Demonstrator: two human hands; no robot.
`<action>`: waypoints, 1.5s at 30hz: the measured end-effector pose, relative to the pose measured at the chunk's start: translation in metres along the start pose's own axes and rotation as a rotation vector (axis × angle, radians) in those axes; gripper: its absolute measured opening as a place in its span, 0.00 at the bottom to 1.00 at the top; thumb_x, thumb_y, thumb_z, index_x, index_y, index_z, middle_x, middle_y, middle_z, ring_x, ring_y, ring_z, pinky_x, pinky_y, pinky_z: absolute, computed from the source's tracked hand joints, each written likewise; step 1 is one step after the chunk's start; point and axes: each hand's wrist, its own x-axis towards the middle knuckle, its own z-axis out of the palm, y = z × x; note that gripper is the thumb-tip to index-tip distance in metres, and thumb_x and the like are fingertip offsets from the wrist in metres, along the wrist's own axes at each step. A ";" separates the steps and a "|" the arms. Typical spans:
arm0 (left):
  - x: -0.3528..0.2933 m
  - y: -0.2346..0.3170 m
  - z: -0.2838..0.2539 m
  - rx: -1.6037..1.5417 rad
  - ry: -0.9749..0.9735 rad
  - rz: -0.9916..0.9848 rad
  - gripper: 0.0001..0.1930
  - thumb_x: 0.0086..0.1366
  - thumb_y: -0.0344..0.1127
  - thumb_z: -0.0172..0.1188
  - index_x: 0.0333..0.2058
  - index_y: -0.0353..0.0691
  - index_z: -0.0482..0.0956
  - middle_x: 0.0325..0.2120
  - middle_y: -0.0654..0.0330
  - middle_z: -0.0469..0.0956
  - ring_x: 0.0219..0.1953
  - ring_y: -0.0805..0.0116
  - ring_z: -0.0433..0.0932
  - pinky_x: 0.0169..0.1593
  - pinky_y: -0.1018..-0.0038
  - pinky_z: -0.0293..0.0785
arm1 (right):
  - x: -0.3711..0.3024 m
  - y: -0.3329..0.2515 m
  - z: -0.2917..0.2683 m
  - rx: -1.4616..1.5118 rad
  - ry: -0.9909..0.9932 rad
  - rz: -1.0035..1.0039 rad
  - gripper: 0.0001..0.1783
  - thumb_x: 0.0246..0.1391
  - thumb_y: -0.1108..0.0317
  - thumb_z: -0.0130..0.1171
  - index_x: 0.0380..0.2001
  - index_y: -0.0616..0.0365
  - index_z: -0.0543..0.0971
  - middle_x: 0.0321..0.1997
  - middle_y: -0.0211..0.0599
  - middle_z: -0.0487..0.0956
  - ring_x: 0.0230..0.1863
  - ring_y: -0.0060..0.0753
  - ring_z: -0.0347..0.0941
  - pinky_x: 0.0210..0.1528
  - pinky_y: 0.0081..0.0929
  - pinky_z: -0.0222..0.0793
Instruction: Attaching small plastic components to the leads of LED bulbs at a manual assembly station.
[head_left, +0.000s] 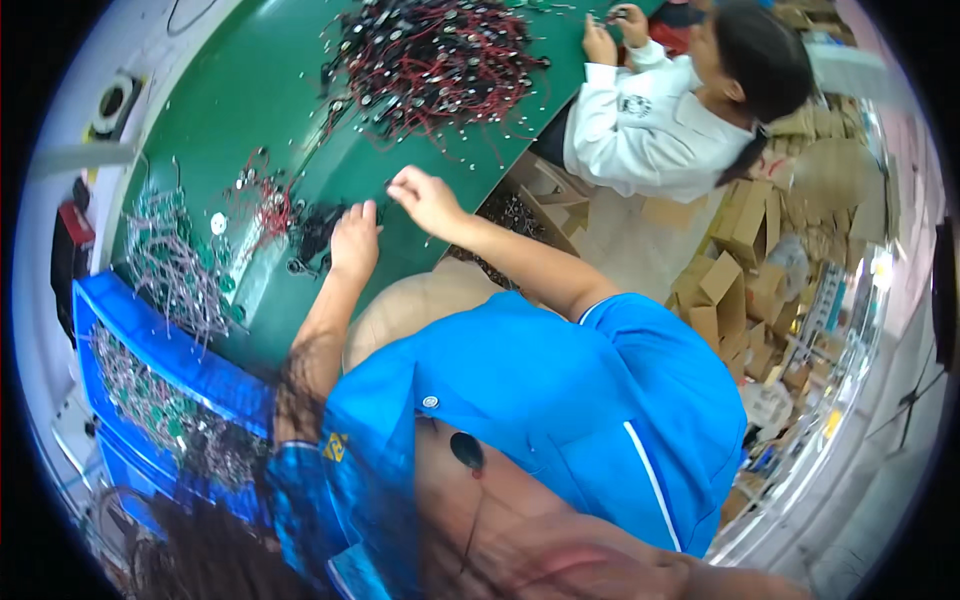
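Above the green table (270,85) my right hand (430,203) is closed in a pinch, with a small dark part (391,186) showing at its fingertips. My left hand (355,240) is just to the left of it, low over the table, its fingers drawn together; whatever they hold is hidden. Beside the left hand lies a small heap of black parts (316,232). Left of that heap are red-wired pieces (268,205), and farther left a tangle of pale wires with green discs (175,255). A white disc (218,222) rests between them.
A large pile of red and black wired parts (430,65) covers the table's far side. A blue bin (170,330) of wired pieces stands at my left. Another person in a white top (650,135) works at the far right. Cardboard boxes (715,300) crowd the right floor.
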 end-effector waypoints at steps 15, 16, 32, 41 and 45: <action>-0.145 0.019 -0.074 -1.108 0.278 -0.404 0.15 0.65 0.31 0.47 0.49 0.32 0.68 0.32 0.61 0.75 0.30 0.76 0.74 0.33 0.81 0.71 | -0.086 -0.101 0.032 0.358 -0.359 -0.251 0.08 0.54 0.65 0.55 0.29 0.59 0.72 0.24 0.32 0.76 0.29 0.17 0.69 0.29 0.23 0.65; -0.148 0.027 -0.080 -1.109 0.337 -0.387 0.15 0.65 0.31 0.47 0.49 0.32 0.68 0.33 0.60 0.76 0.31 0.75 0.75 0.34 0.80 0.71 | -0.088 -0.105 0.029 0.376 -0.332 -0.319 0.08 0.53 0.66 0.56 0.29 0.59 0.72 0.24 0.30 0.75 0.28 0.15 0.68 0.28 0.22 0.65; -0.189 0.080 -0.100 -1.314 0.606 -0.369 0.13 0.65 0.26 0.46 0.48 0.33 0.69 0.35 0.59 0.74 0.34 0.74 0.74 0.39 0.79 0.71 | -0.149 -0.131 0.005 0.038 -0.286 -0.390 0.05 0.48 0.73 0.57 0.26 0.58 0.71 0.14 0.30 0.69 0.14 0.21 0.65 0.18 0.21 0.58; -0.189 0.083 -0.089 -1.130 0.673 -0.239 0.15 0.64 0.25 0.46 0.50 0.33 0.68 0.33 0.62 0.69 0.31 0.76 0.72 0.36 0.81 0.70 | -0.153 -0.131 0.005 -0.244 -0.274 -0.676 0.04 0.48 0.70 0.54 0.24 0.55 0.71 0.20 0.35 0.74 0.20 0.39 0.72 0.21 0.32 0.64; -0.190 0.081 -0.086 -1.324 0.616 -0.398 0.15 0.61 0.25 0.50 0.48 0.37 0.71 0.32 0.62 0.67 0.28 0.77 0.73 0.32 0.83 0.71 | -0.151 -0.130 0.006 -0.175 -0.262 -0.723 0.04 0.48 0.72 0.59 0.27 0.58 0.74 0.18 0.32 0.73 0.16 0.21 0.67 0.18 0.19 0.60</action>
